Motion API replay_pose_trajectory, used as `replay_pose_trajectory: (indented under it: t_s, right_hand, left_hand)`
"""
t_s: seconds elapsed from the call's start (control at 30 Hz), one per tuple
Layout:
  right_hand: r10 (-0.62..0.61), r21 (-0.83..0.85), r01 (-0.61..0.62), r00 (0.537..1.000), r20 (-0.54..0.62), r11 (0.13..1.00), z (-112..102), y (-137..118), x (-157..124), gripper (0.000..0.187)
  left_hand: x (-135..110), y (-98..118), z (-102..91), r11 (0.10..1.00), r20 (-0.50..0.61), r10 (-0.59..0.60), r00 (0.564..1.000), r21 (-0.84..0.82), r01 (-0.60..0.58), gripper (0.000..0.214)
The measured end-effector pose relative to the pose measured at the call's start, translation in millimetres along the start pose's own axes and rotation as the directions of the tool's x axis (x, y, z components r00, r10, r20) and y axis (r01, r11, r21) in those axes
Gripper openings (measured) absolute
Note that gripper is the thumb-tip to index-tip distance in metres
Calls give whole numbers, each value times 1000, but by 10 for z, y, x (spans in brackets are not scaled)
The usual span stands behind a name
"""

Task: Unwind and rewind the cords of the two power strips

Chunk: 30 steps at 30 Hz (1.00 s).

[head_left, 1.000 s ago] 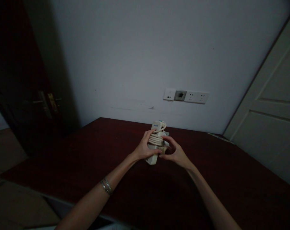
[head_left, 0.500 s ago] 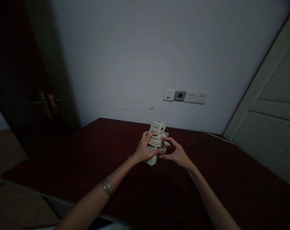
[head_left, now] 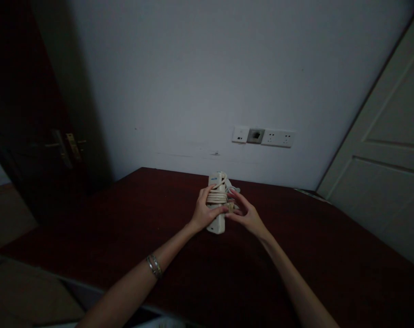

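A white power strip (head_left: 216,224) stands or lies on the dark red table, its pale cord (head_left: 216,197) wound several times around its middle. My left hand (head_left: 204,210) grips the strip from the left, thumb across its front below the coils. At the strip's right side, my right hand (head_left: 247,215) is closed with thumb and fingers around a beige plug (head_left: 231,207) on the cord. Behind these fingers shows a smaller white piece with a thin cable (head_left: 231,186), partly hidden.
The dark red table (head_left: 152,200) reaches back to a pale wall. Wall sockets (head_left: 277,138) sit above its rear edge. A dark door with a brass handle (head_left: 73,146) stands at left, a white panelled door (head_left: 391,173) at right.
The power strip has turned, so its right side faces me more, and it has shifted slightly left. Both hands moved with it and keep their hold.
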State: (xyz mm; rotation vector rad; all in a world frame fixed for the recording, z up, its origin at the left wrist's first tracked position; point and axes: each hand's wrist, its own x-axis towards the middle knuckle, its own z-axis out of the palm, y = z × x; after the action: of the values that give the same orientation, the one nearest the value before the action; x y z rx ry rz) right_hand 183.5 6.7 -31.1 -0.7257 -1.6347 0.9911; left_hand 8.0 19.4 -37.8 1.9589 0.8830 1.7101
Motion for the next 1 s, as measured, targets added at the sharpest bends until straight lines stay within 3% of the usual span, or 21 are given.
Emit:
replay_pose_trajectory:
  t_s: [0.1, 0.23, 0.33, 0.5, 0.63, 0.8, 1.0]
  right_hand:
    - [104, 81, -100, 994, -42, 992, 51, 78, 22, 78]
    - [328, -29, -327, 944, 28, 944, 179, 168, -9, 51]
    - [367, -101, -360, 927, 74, 928, 350, 214, -57, 39]
    - [330, -62, -329, 944, 4, 942, 547, 249, -89, 38]
    - [360, 109, -353, 932, -49, 929, 512, 261, -66, 39]
    - [406, 232, -381, 912, -69, 895, 429, 313, -27, 39]
    - [419, 294, -376, 902, -98, 879, 368, 431, -22, 37]
  left_hand:
    - [28, -41, 7, 997, -127, -69, 990, 7, 70, 71]
    - [63, -67, -8, 990, -268, -98, 958, 71, 121, 71]
    - [73, -106, -13, 980, -332, -134, 934, 97, 175, 71]
    - [76, -170, -8, 970, -322, -179, 929, 97, 221, 76]
    - [124, -163, -40, 969, -265, -242, 933, -107, 221, 71]
    - [221, -204, -141, 809, -159, -520, 839, -407, 424, 50]
    - [260, -446, -259, 733, -239, -661, 711, -410, 543, 29]
